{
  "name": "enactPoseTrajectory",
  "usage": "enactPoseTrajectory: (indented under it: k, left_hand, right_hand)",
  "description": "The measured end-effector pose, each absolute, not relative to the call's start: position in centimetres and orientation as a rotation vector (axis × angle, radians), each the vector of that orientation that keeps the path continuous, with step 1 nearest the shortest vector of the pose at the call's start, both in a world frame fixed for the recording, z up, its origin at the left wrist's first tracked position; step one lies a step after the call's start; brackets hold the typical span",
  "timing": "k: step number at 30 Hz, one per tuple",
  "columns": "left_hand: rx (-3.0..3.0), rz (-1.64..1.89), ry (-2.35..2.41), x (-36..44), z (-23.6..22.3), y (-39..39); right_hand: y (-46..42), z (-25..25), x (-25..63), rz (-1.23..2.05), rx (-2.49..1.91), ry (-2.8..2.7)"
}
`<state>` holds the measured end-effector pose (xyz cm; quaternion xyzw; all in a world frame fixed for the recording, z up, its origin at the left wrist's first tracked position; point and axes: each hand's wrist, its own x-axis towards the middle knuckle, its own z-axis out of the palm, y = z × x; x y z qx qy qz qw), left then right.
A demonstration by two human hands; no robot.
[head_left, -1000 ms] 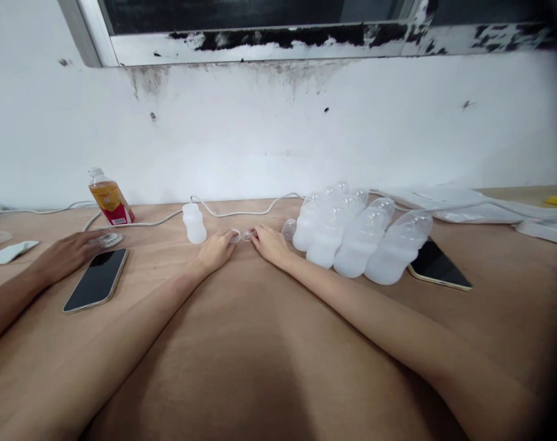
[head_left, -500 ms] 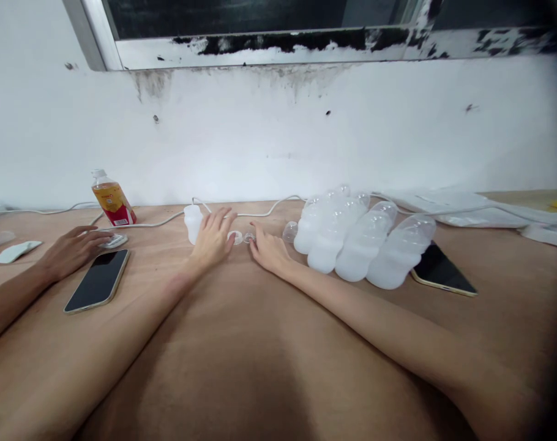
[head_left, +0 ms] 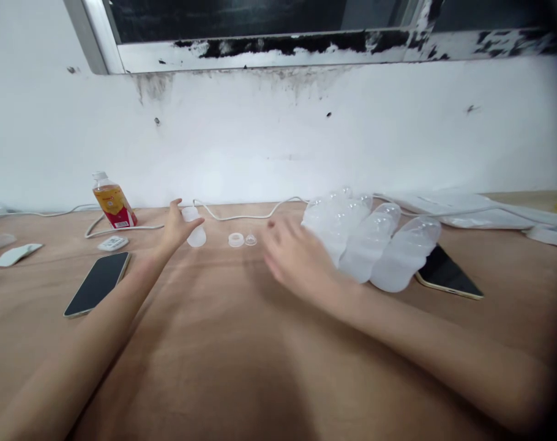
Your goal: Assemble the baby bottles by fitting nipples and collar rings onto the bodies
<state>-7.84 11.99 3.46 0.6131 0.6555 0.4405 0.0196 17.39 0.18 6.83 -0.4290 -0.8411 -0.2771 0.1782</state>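
My left hand (head_left: 175,225) is at the small frosted baby bottle (head_left: 196,237), which stands upright on the table. Its thumb crosses in front of the bottle, and the index finger points up to the left, apart from the thumb. To the right of the bottle, a translucent screw ring (head_left: 235,239) and a clear bottle nipple (head_left: 251,239) lie side by side. My right hand (head_left: 299,257) hovers right of the nipple, smeared by motion, so its fingers and anything in them are unclear. Beyond it stand several frosted bottles (head_left: 395,260) with clear domed caps.
A phone (head_left: 97,285) lies at left, near a small white device (head_left: 113,243) and a drink bottle (head_left: 114,199). Another phone (head_left: 450,272) is partly under the bottle group. A white cable (head_left: 242,218) runs along the wall, and plastic bags (head_left: 448,205) lie at back right.
My left hand has shifted left and turned its thumb to the bottle. My right hand has moved right, away from the nipple, covering the loose clear cap. Another person's hand has left the device.
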Motion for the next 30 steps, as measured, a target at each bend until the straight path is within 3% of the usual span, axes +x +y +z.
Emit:
enactPoseTrajectory:
  k: [5,13,18,23,28,30]
  left_hand:
    - [1.93,1.184,2.045,-8.3,4.7,11.5]
    - [1.983,1.055,2.019,-7.9,4.9,11.1]
    - [2.191,1.407,2.084,-7.1,5.5,10.9]
    - [2.526,1.693,1.685,-3.3,7.9,7.7]
    - [2.669,1.058,0.82,2.3,7.5,3.3]
    - [2.628,0.995,0.928,3.8,6.2,2.6]
  right_hand:
    - [1.0,11.3,21.4,-0.928,-1.459,-2.08]
    - [2.6,11.6,23.7,-0.684,-1.954,-2.224]
    - [2.6,11.6,23.1,-0.595,-2.014,-2.316]
    - [2.6,11.0,22.3,-0.451,-1.813,-2.393]
    - [2.1,9.9,19.7,-0.189,-1.315,-2.376]
    - [2.3,8.7,18.8,-0.104,-1.247,-2.338]
